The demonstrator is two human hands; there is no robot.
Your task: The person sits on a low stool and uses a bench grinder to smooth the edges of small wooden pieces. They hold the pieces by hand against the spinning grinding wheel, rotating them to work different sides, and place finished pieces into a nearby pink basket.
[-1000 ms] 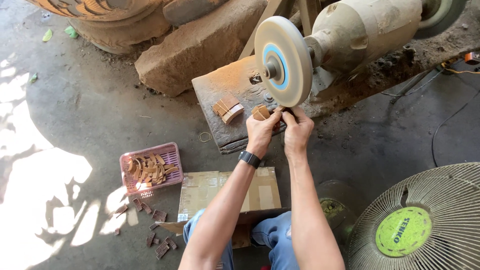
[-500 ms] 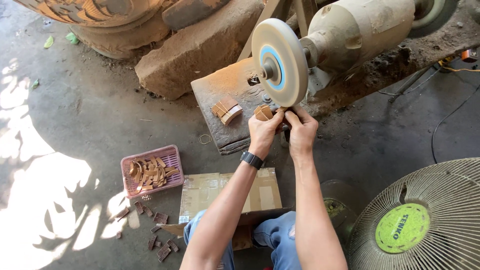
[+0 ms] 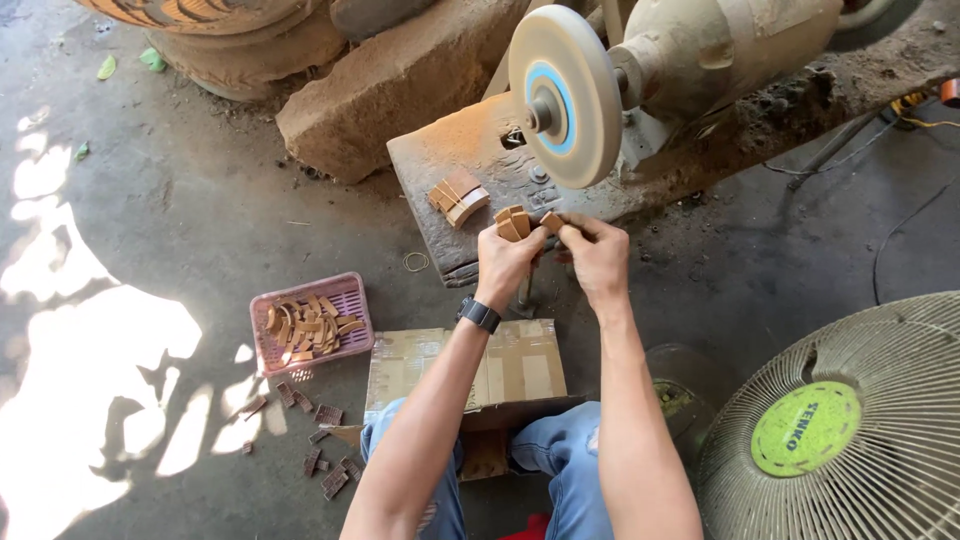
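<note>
Left hand (image 3: 507, 258) clutched stack of small tan wooden pieces (image 3: 512, 223); right hand (image 3: 596, 252) pinched one piece (image 3: 551, 221) below round grey buffing wheel (image 3: 563, 95), within reach.

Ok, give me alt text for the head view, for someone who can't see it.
Two bare hands hold small wooden pieces just below a grinder's buffing wheel: the left hand grips a stack, the right hand pinches one. A pink basket of similar pieces sits on the concrete floor, a fan lower right.
</note>
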